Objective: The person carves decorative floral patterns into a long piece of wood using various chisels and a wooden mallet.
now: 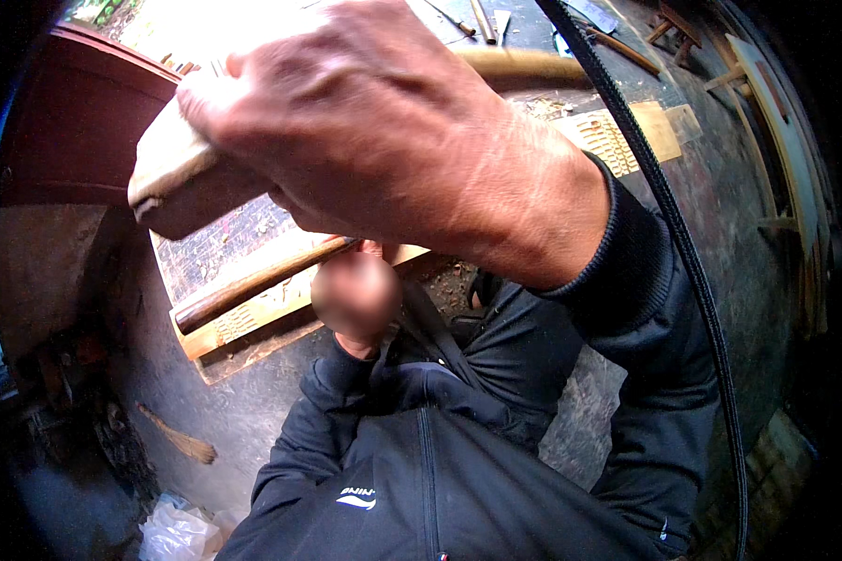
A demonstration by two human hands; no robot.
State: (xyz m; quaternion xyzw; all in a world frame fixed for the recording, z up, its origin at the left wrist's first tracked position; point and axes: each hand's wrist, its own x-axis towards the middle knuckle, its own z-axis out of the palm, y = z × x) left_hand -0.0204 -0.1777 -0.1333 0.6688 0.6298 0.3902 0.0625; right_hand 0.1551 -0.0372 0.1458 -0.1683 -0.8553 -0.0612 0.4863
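Note:
Raised close to the camera, my right hand (346, 131) is closed round a thick, pale wooden block (192, 173) with worn edges. Below it, much smaller, my left hand (354, 294) looks like a fist, though a blur covers most of it. What it holds, if anything, I cannot make out. It is at the near edge of a long yellowish wooden board (243, 323) with rows of small carved marks. A dark, round wooden rod (262, 285) lies lengthwise along this board, its far end reaching close to my left hand. My right hand hides much of the bench behind it.
Across the scratched workbench (201, 248) lie wood chips, a thick round pole (524, 67) and another carved board (617, 140). Several tools sit at the far side. A black cord (664, 187) hangs at the right. A small broom (178, 435) and a white plastic bag (180, 531) are on the floor.

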